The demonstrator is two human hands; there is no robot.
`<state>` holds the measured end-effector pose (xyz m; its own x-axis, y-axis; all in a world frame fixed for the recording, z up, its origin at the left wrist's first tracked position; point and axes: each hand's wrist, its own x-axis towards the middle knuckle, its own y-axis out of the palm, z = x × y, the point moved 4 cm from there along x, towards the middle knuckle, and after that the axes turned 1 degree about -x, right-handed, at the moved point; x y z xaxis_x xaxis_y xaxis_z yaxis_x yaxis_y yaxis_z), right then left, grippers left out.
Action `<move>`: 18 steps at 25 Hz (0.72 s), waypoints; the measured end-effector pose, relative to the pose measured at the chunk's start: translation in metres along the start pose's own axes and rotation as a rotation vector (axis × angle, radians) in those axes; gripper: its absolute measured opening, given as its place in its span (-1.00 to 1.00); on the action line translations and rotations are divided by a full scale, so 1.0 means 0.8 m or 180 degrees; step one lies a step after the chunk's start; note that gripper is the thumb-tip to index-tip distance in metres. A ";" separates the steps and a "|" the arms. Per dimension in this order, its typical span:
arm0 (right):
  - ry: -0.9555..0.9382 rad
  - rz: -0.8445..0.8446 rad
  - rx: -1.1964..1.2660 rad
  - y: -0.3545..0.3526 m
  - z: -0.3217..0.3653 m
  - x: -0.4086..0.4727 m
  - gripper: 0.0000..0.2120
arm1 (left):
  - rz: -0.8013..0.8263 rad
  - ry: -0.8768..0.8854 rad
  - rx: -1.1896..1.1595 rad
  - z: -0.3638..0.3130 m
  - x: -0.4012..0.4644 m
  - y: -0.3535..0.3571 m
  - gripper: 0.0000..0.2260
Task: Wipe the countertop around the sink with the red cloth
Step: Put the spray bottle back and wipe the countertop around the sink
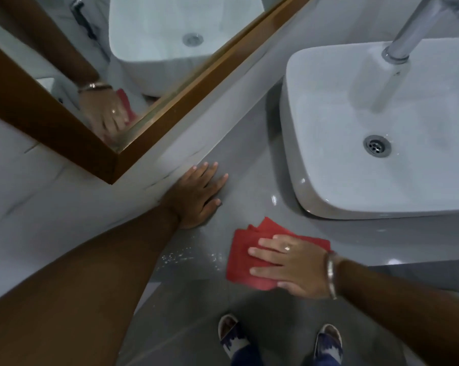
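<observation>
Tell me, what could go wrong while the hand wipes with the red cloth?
The right hand presses the red cloth close to the countertop front edge, so the cloth might slide off. The water droplets beside it could get pushed over the edge onto the floor. The left hand leans on the glossy top and may slip if it gets wet.

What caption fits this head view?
Right hand presses red cloth on grey countertop beside sink; left hand braces.

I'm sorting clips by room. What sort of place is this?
Most likely a bathroom: a white vessel sink with a chrome faucet sits on a grey countertop, and a wood-framed mirror hangs on the wall behind it.
</observation>
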<state>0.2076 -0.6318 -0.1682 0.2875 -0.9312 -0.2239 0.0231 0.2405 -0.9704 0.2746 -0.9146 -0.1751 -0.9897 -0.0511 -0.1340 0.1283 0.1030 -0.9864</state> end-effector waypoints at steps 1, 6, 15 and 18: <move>0.0063 0.0026 -0.0029 -0.001 -0.018 -0.019 -0.38 | -0.0027 -0.0001 -0.0021 0.000 0.000 0.000 -0.43; 0.0952 -0.0174 0.0146 -0.013 -0.026 0.022 -0.39 | -0.0124 -0.0023 -0.0107 0.000 0.001 0.000 -0.45; 0.0995 -0.0035 0.0169 -0.016 -0.029 0.028 -0.39 | -0.0100 -0.0076 -0.0100 -0.002 0.001 -0.003 -0.43; 0.0256 0.0214 0.0225 0.001 0.027 0.030 -0.30 | -0.0091 -0.0077 -0.0095 -0.003 0.001 -0.006 -0.44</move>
<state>0.2355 -0.6484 -0.1722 0.2131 -0.9306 -0.2977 0.0747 0.3193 -0.9447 0.2734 -0.9130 -0.1699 -0.9910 -0.0783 -0.1084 0.0976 0.1306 -0.9866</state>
